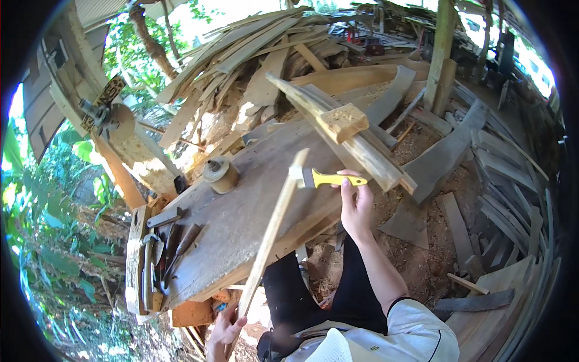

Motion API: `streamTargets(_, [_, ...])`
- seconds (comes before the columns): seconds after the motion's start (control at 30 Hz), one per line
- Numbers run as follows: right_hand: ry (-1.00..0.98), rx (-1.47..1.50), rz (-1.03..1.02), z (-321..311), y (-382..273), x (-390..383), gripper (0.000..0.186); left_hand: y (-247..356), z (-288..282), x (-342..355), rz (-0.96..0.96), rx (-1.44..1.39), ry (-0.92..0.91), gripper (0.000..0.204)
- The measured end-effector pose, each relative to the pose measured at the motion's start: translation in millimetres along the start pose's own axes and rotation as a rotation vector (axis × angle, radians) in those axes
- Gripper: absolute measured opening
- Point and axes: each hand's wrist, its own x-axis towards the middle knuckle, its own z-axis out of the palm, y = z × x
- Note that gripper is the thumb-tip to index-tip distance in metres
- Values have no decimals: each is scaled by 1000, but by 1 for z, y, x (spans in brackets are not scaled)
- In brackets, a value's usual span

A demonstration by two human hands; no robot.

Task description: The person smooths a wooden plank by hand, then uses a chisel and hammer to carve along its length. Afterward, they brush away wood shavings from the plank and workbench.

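A long, narrow wooden strip [268, 238] slants up from my lap over the edge of the workbench [253, 199]. My left hand [226, 329] grips it near its lower end, with the fingers partly hidden. Up by the far end, my right hand [357, 205] is closed on the yellow handle of a paintbrush [332, 179]. The brush's pale bristles lie against the strip, pointing left. Beyond the strip, a round, lidded can [221, 175] stands on the bench.
Hand tools, among them a hammer [148, 265], lie at the bench's left end. A wooden block [343, 122] rests on a beam [362, 151] at the far right. Boards are piled behind [253, 48] and along the right [512, 217]. A post [441, 57] rises at the back right.
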Motion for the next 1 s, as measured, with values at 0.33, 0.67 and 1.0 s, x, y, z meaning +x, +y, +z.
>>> streamTargets(0.33, [-226,130,-34,31,-13,-5,16,38,-5,-3,-256,-1081,-684,101])
streamTargets(0.67, [-475,89,-211,29,-6,9,20,50,5,10,-297,-1161,-662,103])
streamTargets(1.0, [-510,357,-27,52,-10,-33,21,87,-4,44,-19,-867,-385,111])
